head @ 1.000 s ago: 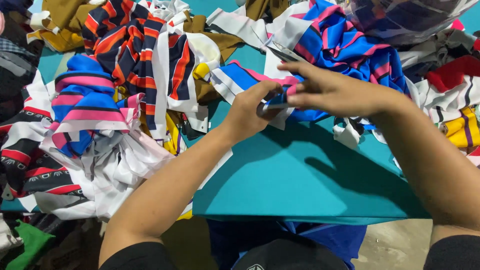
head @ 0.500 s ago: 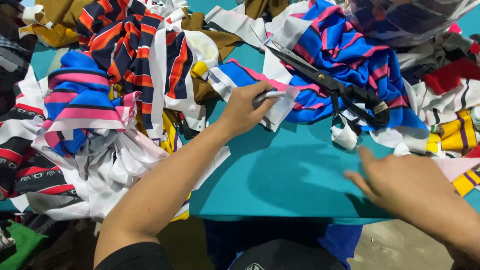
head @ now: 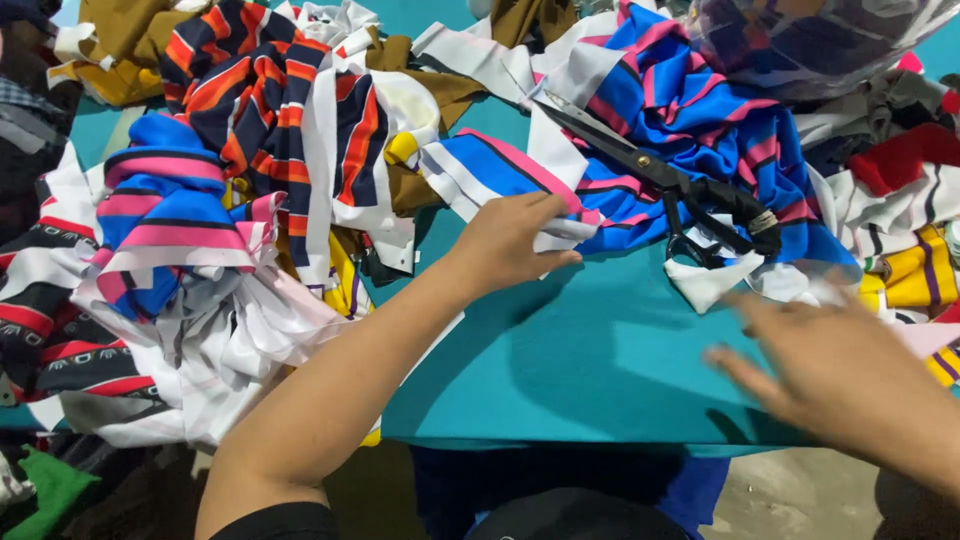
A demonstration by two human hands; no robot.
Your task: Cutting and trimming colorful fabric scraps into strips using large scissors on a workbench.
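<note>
Fabric strip [head: 560, 215], white with blue and pink stripes, is lying mid-frame on the teal surface [head: 600, 350], the left hand [head: 515, 240] pinching its end. The right hand [head: 840, 365], blurred at lower right, is hovering spread over the surface. Black scissors [head: 660, 175] are lying just above; a careless reach could catch their blades. A clear plastic bag [head: 820, 40] is bulging at upper right; no labels are showing.
</note>
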